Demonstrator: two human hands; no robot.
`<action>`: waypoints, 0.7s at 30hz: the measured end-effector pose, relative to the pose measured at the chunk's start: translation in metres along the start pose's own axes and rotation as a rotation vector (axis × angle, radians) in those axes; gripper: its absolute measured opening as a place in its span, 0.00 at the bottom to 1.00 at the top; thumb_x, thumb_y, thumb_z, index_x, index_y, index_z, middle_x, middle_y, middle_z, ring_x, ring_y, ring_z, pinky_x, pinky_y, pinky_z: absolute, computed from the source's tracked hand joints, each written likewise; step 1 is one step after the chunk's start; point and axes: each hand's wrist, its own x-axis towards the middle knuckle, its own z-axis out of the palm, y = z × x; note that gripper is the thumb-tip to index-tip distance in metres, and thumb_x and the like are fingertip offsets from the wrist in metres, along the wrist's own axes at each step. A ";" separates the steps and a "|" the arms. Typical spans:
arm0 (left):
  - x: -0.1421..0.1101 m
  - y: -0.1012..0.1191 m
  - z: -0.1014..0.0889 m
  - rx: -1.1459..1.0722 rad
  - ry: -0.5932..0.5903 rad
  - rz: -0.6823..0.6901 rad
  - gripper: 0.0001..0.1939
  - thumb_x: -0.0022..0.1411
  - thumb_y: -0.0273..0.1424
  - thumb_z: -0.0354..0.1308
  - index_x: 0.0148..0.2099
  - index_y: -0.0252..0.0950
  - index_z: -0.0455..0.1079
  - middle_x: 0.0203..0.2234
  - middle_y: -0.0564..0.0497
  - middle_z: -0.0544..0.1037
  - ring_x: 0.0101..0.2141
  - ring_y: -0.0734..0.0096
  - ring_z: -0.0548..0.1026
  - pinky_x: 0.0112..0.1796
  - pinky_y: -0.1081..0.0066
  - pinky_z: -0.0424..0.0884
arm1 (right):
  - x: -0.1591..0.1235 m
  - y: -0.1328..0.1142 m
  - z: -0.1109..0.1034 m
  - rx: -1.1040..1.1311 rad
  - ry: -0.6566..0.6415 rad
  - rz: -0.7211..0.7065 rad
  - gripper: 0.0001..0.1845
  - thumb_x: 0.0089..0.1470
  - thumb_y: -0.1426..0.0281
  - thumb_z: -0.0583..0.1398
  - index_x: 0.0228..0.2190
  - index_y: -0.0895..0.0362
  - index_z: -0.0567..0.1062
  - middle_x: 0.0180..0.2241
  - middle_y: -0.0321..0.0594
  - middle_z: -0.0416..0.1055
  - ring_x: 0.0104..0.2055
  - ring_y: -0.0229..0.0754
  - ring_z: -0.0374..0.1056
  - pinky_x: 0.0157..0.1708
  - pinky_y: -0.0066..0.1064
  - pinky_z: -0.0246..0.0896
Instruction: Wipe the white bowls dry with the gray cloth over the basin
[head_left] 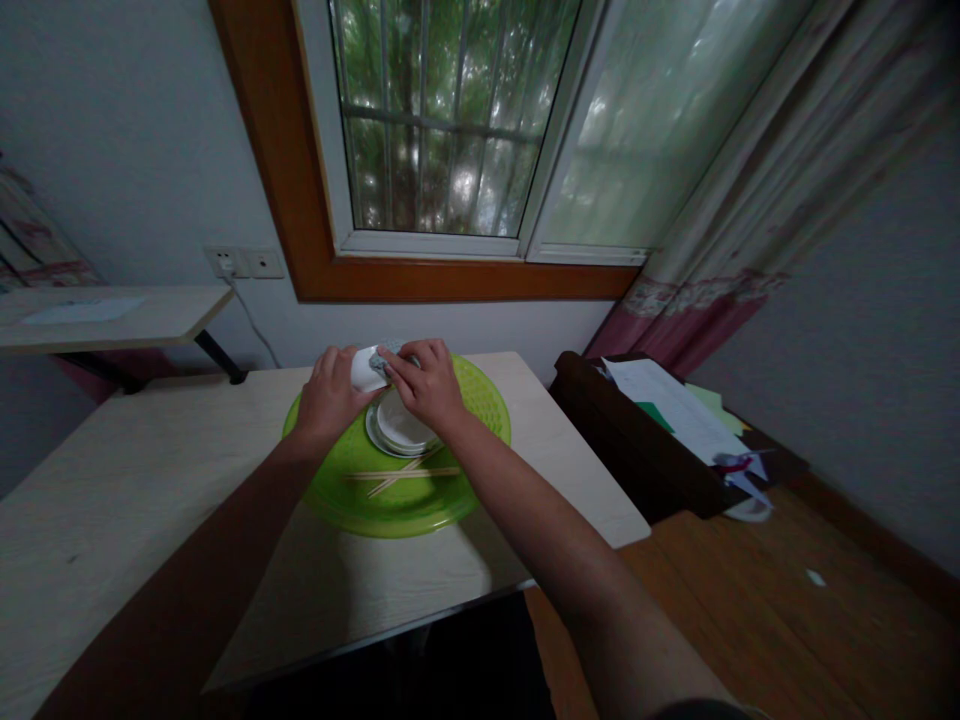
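Note:
Over a round green plastic tray (330, 505), my left hand (330, 395) grips a small white cup (366, 370) tilted on its side. My right hand (429, 380) is closed on a greyish patterned cloth (381, 360) pressed against the cup; its fingers partly cover both. Beneath the hands a white bowl (403, 420) sits on a stack of small white plates (382, 440), partly hidden by my right hand. Several wooden chopsticks (405, 473) lie crossed on the tray in front of the stack.
The tray rests on a pale wooden table (562, 470) below a barred window (450, 130). A raised shelf (172, 310) stands at the left. Beyond the table's right edge, a dark brown cabinet (600, 440) holds papers (667, 400).

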 end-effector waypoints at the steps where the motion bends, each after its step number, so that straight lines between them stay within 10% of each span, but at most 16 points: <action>1: 0.000 0.000 0.000 0.012 -0.005 0.008 0.33 0.56 0.46 0.67 0.58 0.37 0.63 0.46 0.40 0.72 0.49 0.47 0.73 0.47 0.56 0.72 | 0.000 -0.001 0.000 -0.006 -0.009 -0.014 0.20 0.69 0.62 0.57 0.59 0.44 0.75 0.46 0.45 0.73 0.50 0.49 0.59 0.52 0.44 0.60; 21: 0.001 0.006 -0.004 0.028 0.007 0.013 0.35 0.55 0.51 0.67 0.57 0.37 0.64 0.45 0.39 0.73 0.47 0.46 0.74 0.45 0.57 0.73 | 0.001 0.008 0.001 -0.012 0.034 0.099 0.20 0.70 0.64 0.55 0.58 0.46 0.76 0.43 0.46 0.72 0.47 0.49 0.60 0.49 0.43 0.60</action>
